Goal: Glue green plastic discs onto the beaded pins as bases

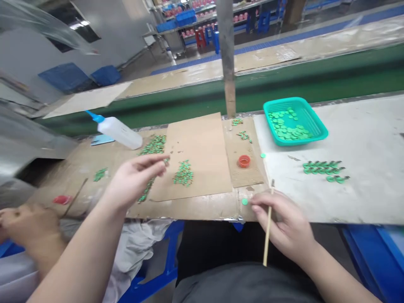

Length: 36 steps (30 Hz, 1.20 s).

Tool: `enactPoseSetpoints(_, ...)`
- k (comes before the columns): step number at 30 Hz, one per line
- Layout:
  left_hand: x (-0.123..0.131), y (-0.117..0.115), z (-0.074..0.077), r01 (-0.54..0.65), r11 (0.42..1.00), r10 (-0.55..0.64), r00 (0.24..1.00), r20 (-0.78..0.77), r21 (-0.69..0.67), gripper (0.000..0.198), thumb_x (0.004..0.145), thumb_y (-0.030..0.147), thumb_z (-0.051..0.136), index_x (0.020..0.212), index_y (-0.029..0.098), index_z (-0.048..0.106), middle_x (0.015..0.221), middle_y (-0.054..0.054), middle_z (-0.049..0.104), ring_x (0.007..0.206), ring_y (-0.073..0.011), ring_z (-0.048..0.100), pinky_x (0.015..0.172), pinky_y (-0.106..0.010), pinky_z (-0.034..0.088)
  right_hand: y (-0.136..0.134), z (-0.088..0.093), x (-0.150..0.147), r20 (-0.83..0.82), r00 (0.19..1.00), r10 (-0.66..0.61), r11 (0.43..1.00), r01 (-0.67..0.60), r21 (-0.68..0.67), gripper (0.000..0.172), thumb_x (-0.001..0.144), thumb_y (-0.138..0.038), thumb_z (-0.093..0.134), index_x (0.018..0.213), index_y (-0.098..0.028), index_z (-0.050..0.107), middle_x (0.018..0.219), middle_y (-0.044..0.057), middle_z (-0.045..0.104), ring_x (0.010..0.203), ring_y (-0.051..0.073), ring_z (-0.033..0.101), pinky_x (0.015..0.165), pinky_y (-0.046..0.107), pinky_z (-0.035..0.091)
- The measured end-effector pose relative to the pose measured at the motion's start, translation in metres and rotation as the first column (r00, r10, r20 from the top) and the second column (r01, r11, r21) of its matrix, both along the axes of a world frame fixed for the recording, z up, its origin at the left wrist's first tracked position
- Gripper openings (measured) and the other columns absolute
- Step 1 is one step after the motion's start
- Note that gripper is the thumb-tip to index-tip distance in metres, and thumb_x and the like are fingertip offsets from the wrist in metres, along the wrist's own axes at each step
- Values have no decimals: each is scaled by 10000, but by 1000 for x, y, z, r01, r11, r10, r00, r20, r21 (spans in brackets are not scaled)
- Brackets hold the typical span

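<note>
Our right hand [285,225] pinches a thin stick [268,227] beside a green disc [244,201]; our left hand [135,179], half-open, seemingly empty, reaches toward the green pieces [183,173]: next, a careful pick-up.

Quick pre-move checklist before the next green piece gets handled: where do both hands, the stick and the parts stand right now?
1. Right hand grips the thin wooden stick: ok.
2. Left hand is free, fingers spread above the cardboard sheet: ok.
3. Loose green disc lies beside the right fingertips on the bench edge: ok.
4. Small red cap is upright; its contents: cannot tell.
5. Teal basket holds green discs: ok.
6. Another person's hand works at the far left, apart from both hands: ok.
</note>
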<state>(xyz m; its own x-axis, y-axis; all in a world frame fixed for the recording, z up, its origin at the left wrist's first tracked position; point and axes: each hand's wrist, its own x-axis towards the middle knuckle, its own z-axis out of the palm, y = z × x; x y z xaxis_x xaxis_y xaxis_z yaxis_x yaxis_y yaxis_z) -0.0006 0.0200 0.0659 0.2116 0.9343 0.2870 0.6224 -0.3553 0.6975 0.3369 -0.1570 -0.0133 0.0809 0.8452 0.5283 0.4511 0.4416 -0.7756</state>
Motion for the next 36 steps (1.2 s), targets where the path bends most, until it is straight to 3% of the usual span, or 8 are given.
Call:
enactPoseSetpoints(2, 38, -44, -14, 181, 956, -150, 978, 145, -232, 535, 939, 715, 811, 1080, 199, 810, 735, -38, 779, 601, -170, 710, 590, -292, 612, -2, 13, -8, -162, 984, 71, 991, -88, -97, 118, 1078, -209, 756, 1177, -262, 790, 1002, 37, 867, 879, 200, 833, 814, 328, 682)
enactPoseSetpoints(4, 74, -85, -26, 407, 737, -89, 849, 521, -539, 456, 908, 599, 926, 1097, 237, 725, 775, -19, 770, 588, -133, 670, 544, -227, 534, 0, 21, -14, -387, 903, 186, 942, -276, -192, 173, 1088, -281, 771, 1255, -252, 808, 1034, 45, 866, 898, 184, 830, 813, 311, 682)
enactPoseSetpoints(9, 128, -131, -39, 655, 449, 106, 635, 765, -607, 485, 894, 497, 986, 1021, 257, 583, 698, 58, 683, 564, -76, 604, 555, -152, 489, 2, 14, -14, -711, 669, 217, 800, -539, -263, 214, 1070, -413, 809, 1138, -210, 796, 885, 17, 817, 820, 170, 804, 810, 317, 670)
enactPoseSetpoints(12, 130, -131, -44, 595, 504, 40, 708, 705, -626, 448, 925, 546, 948, 1066, 275, 619, 704, 37, 723, 572, -116, 655, 520, -170, 510, -2, 11, -7, -693, 691, 203, 804, -522, -285, 166, 1056, -372, 806, 1059, -220, 740, 826, -12, 769, 746, 150, 745, 742, 288, 617)
enactPoseSetpoints(18, 114, -123, -45, 341, 865, -208, 911, 356, -367, 211, 981, 474, 885, 1129, 324, 902, 1018, -53, 881, 821, -160, 811, 681, -182, 632, -2, 25, 7, -429, 866, 255, 802, -437, -407, 132, 1047, -312, 780, 973, -227, 712, 855, -26, 707, 756, 128, 621, 713, 253, 515)
enactPoseSetpoints(26, 112, -148, -50, 409, 855, -267, 874, 407, -318, 25, 946, 349, 896, 939, 373, 896, 854, -1, 830, 641, -152, 771, 582, -203, 637, -25, 20, 7, -408, 861, 305, 714, -490, -500, 150, 1080, -298, 745, 954, -234, 695, 838, -44, 702, 731, 119, 646, 693, 229, 516)
enactPoseSetpoints(31, 102, -147, -72, 213, 890, -31, 910, 414, -402, 101, 962, 423, 899, 956, 322, 894, 837, -11, 800, 575, -141, 715, 495, -219, 593, -10, 0, 22, -26, 985, 169, 944, -169, -283, 77, 1111, -176, 676, 1078, -240, 703, 1025, 45, 830, 935, 195, 750, 892, 334, 590)
enactPoseSetpoints(36, 103, -120, -81, 52, 946, 86, 911, 402, -320, 88, 994, 404, 887, 970, 319, 881, 888, 14, 805, 658, -101, 694, 602, -205, 600, 25, -10, 26, 289, 929, 233, 949, -152, -277, 142, 1036, -104, 660, 1100, -231, 667, 1057, 59, 808, 1032, 248, 704, 942, 393, 523)
